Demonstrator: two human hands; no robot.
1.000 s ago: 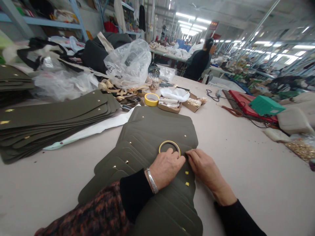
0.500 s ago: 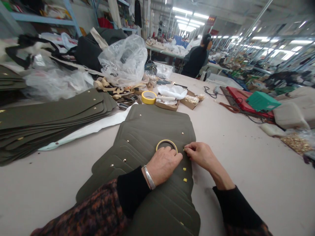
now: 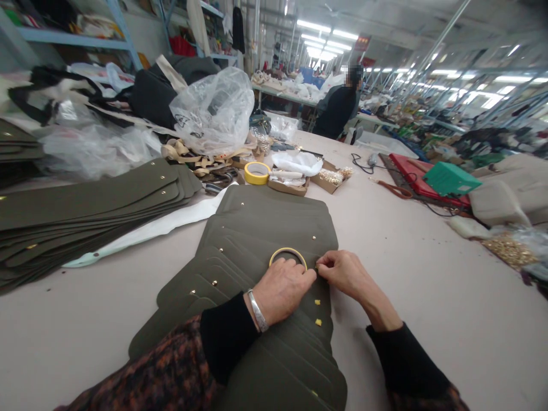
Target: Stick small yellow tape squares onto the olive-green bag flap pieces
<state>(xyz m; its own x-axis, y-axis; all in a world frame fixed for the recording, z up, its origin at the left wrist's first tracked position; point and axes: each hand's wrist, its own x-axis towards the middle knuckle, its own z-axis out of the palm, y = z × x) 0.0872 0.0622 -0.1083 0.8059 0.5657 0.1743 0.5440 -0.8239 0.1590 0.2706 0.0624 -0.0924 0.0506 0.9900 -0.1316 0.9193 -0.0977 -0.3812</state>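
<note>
The left hand (image 3: 283, 288) is clamped on the near rim of the thin tape (image 3: 287, 249), over the sheets (image 3: 274, 220); the right hand (image 3: 345, 274) has fingers pinched together at a yellow bit (image 3: 317, 265) near their right edge. The tape looks light and firm, best held by its rim; the sheets look bendy. The table (image 3: 406, 274) gives room rightward.

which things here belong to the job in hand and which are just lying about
Seemingly in use:
middle panels
tape ring, in the left hand
yellow bits, one at the right hand

Apparently just lying about:
big clear bag
green box
brown strap
</note>
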